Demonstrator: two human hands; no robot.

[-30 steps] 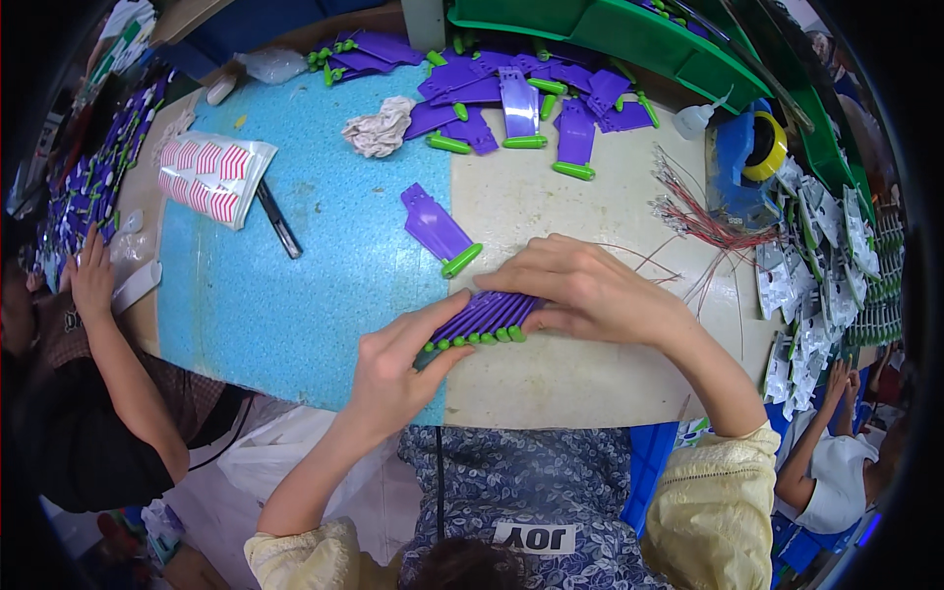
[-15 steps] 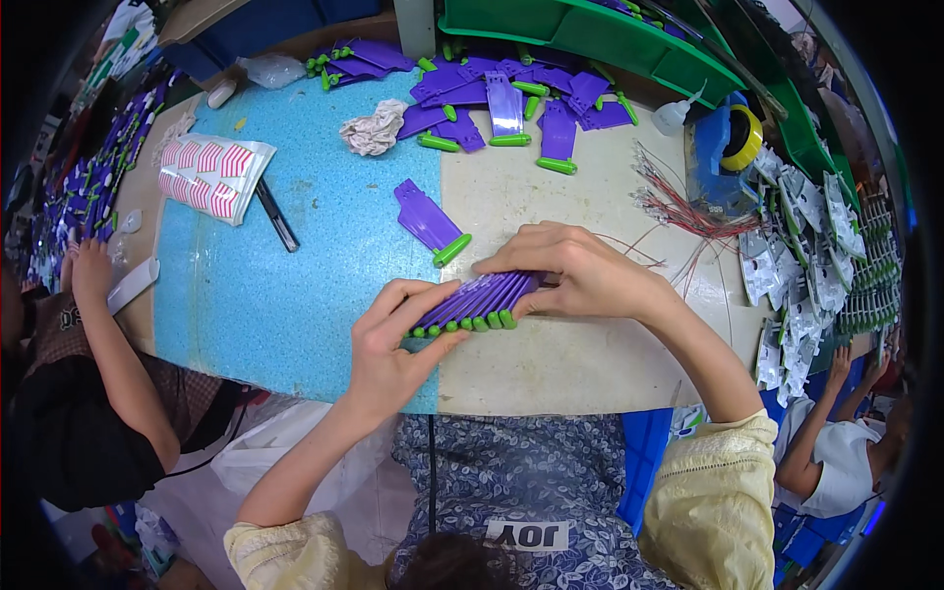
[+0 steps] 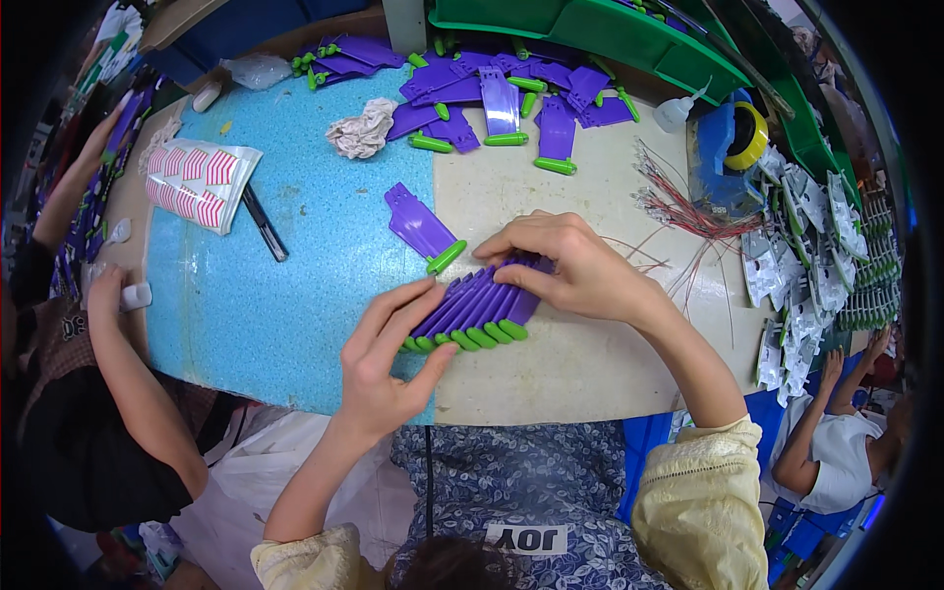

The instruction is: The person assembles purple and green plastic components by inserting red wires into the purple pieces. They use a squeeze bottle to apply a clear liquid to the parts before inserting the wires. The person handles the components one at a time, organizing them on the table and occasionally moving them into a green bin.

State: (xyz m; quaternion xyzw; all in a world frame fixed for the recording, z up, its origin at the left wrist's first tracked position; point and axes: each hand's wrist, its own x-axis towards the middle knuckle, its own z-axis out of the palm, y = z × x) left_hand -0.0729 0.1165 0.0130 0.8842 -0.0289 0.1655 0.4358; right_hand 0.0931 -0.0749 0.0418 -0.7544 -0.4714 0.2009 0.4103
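Between my hands, over the near middle of the table, lies a fanned row of several purple plastic blades (image 3: pixel 470 308) with rounded green ends lined up toward me. My left hand (image 3: pixel 379 364) grips the left end of the row, fingers behind and thumb near the green ends. At the right end, my right hand (image 3: pixel 580 267) closes around the blades, its thumb on top and fingers at the far side. Just beyond the row, a single purple blade (image 3: pixel 421 224) with a green end lies on the blue mat.
Loose purple blades (image 3: pixel 501 103) are heaped at the back, by crumpled paper (image 3: pixel 361 129). A striped packet (image 3: pixel 202 185) and black pen (image 3: pixel 264 222) lie left. To the right are red wires (image 3: pixel 674 206), yellow tape (image 3: pixel 747 136) and white parts (image 3: pixel 787 265). A co-worker's arm (image 3: pixel 138 393) is far left.
The row of blades has tipped so more of their purple faces show, and the green ends sit lower. My right thumb has moved on top. The co-worker's far arm has reached toward the back.
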